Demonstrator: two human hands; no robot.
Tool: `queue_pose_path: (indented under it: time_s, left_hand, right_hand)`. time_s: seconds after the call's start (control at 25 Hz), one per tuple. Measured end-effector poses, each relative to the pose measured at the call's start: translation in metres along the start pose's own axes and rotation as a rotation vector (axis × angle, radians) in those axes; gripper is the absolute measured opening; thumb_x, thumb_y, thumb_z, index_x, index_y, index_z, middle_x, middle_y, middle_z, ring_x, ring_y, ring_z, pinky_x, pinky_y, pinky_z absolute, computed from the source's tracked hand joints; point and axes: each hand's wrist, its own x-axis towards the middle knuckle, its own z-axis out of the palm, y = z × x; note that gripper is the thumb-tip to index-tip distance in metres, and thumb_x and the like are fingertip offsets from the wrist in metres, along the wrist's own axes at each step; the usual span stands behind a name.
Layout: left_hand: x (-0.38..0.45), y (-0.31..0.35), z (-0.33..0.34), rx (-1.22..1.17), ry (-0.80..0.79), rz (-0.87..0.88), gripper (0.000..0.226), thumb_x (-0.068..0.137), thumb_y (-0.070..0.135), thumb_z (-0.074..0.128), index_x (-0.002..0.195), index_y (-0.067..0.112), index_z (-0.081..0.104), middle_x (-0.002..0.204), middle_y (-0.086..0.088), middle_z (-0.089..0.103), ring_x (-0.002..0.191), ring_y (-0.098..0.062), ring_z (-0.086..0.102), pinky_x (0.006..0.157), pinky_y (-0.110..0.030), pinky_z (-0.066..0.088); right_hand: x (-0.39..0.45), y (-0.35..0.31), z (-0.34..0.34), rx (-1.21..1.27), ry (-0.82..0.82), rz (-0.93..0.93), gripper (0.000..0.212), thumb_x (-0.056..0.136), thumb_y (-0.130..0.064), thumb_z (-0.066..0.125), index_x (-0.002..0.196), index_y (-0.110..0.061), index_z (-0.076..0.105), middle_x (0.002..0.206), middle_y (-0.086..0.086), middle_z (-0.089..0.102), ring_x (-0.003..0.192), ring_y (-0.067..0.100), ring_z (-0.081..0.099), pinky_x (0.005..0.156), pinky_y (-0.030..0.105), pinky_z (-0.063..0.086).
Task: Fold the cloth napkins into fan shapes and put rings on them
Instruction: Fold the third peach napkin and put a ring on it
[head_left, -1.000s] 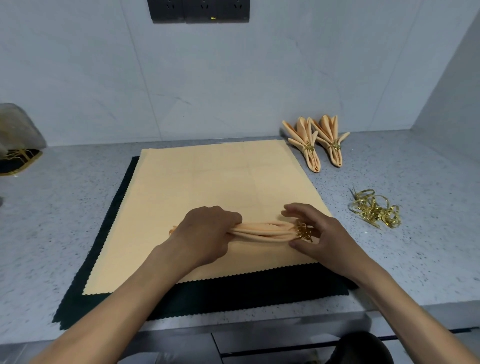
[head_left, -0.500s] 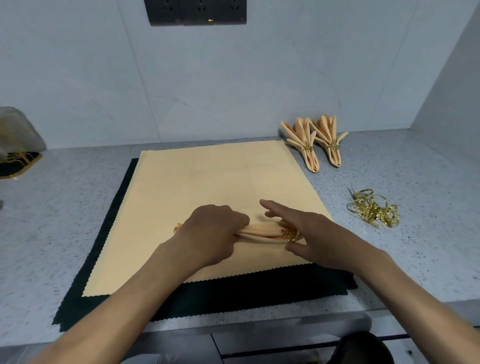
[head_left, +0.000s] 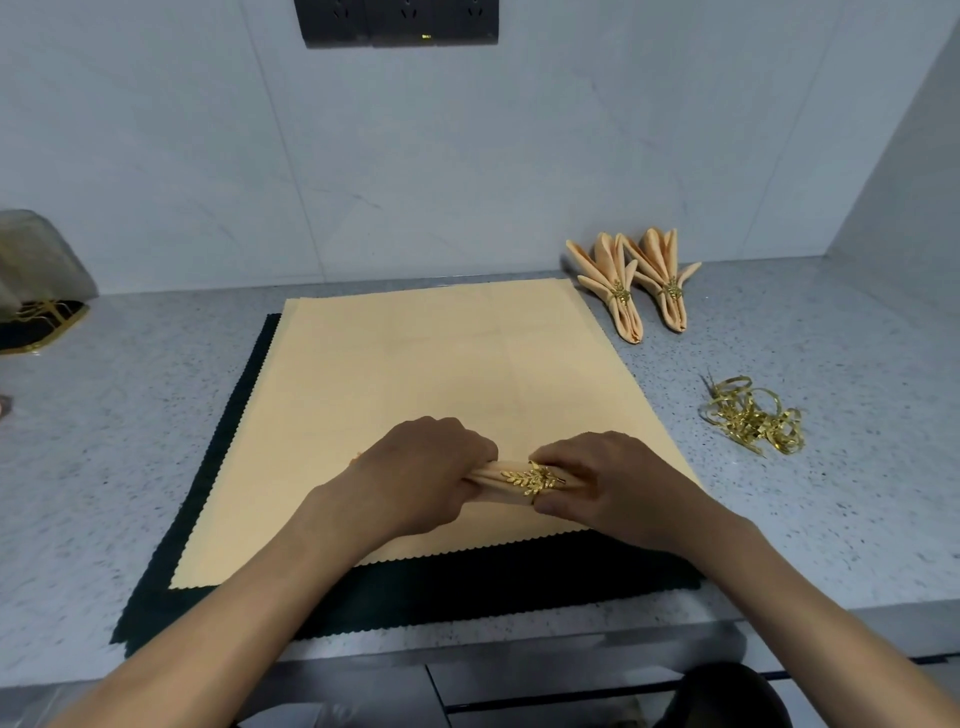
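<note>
**Head view: ring goes onto a pleated napkin**

Head view shows the left hand (head_left: 421, 475) curled round the pleated napkin (head_left: 493, 480), keeping the folds bunched so they cannot spring apart. The right hand (head_left: 613, 483) pinches the gold leaf ring (head_left: 532, 480) already around the bundle, probably to seat it. Both work over a flat peach napkin (head_left: 441, 374) on a dark cloth (head_left: 467, 587). Two finished fans (head_left: 639, 286) lie near the wall; spare rings (head_left: 753, 418) wait to the right.
</note>
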Motion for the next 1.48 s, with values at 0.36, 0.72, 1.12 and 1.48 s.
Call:
queue_pose_path:
  time_s: [0.36, 0.72, 1.12, 1.48]
  left_hand:
    - [-0.001, -0.001, 0.004, -0.058, 0.004, 0.059, 0.01, 0.096, 0.029, 0.053, 0.102, 0.026, 0.06, 0.075, 0.011, 0.046, 0.075, -0.017, 0.051, 0.065, -0.032, 0.039]
    - [0.0, 0.001, 0.007, 0.035, -0.039, 0.019, 0.02, 0.097, 0.028, 0.05, 0.115, 0.024, 0.059, 0.094, 0.004, 0.056, 0.09, -0.021, 0.057, 0.071, -0.032, 0.041]
    - [0.005, 0.005, 0.017, 0.225, -0.005, 0.098, 0.046, 0.09, 0.055, 0.052, 0.125, 0.024, 0.051, 0.119, 0.005, 0.061, 0.113, -0.019, 0.051, 0.091, -0.036, 0.036]
    - [0.031, 0.012, 0.016, 0.381, 0.0, 0.199, 0.02, 0.091, 0.033, 0.053, 0.1, 0.019, 0.064, 0.096, 0.001, 0.066, 0.105, -0.02, 0.048, 0.089, -0.034, 0.033]
  right_hand:
    - [-0.001, 0.002, 0.013, 0.051, -0.041, -0.084, 0.038, 0.086, -0.053, 0.064, 0.117, -0.033, 0.055, 0.1, -0.016, 0.062, 0.09, 0.004, 0.052, 0.086, 0.03, 0.042]
    - [0.007, 0.0, 0.023, 0.018, -0.091, -0.024, 0.053, 0.086, -0.06, 0.061, 0.132, -0.036, 0.049, 0.108, -0.012, 0.064, 0.094, 0.008, 0.053, 0.084, 0.027, 0.042]
    - [-0.004, 0.009, 0.034, 0.027, 0.115, -0.001, 0.004, 0.087, -0.023, 0.072, 0.09, -0.023, 0.069, 0.085, -0.02, 0.056, 0.082, 0.002, 0.051, 0.069, 0.018, 0.039]
    - [-0.008, -0.002, 0.038, -0.031, 0.131, 0.072, 0.004, 0.091, -0.02, 0.065, 0.09, -0.019, 0.069, 0.084, -0.01, 0.061, 0.076, 0.008, 0.052, 0.071, 0.028, 0.048]
